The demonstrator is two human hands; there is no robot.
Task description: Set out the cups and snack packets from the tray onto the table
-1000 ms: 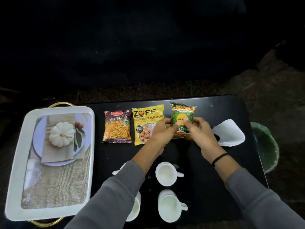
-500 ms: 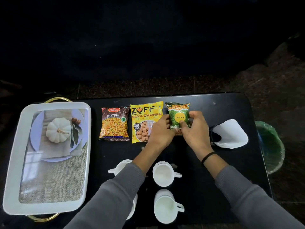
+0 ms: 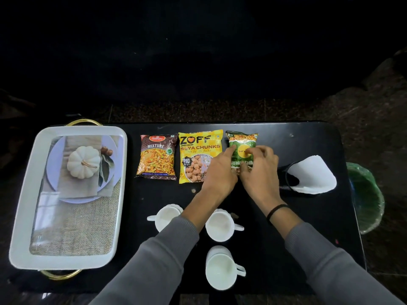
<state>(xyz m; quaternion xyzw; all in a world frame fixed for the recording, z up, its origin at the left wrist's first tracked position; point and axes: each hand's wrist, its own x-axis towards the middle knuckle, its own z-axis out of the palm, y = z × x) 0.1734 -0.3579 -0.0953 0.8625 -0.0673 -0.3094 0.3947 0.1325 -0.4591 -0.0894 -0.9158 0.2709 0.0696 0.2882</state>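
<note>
Three snack packets lie in a row at the far side of the black table (image 3: 312, 234): a brown Mixture packet (image 3: 157, 157), a yellow Zoff soya chunks packet (image 3: 199, 148) and a green snack packet (image 3: 242, 138). My left hand (image 3: 218, 172) and my right hand (image 3: 261, 170) both rest on the green packet, fingers pinching its lower half and hiding it. My left hand also covers the yellow packet's lower right corner. Three white cups stand nearer me: one on the left (image 3: 165, 219), one in the middle (image 3: 220, 225), one closest (image 3: 220, 267). The white tray (image 3: 23, 194) sits at the left.
The tray's bottom shows a printed pumpkin picture, and gold handles stick out at both ends. A black holder with white paper napkins (image 3: 310, 175) stands right of the green packet. A bin lined with green plastic (image 3: 365, 194) is on the floor past the table's right edge.
The green packet has gone from tilted in my fingers to lying flat in line with the other two packets. Both hands moved with it, still on its lower half.
</note>
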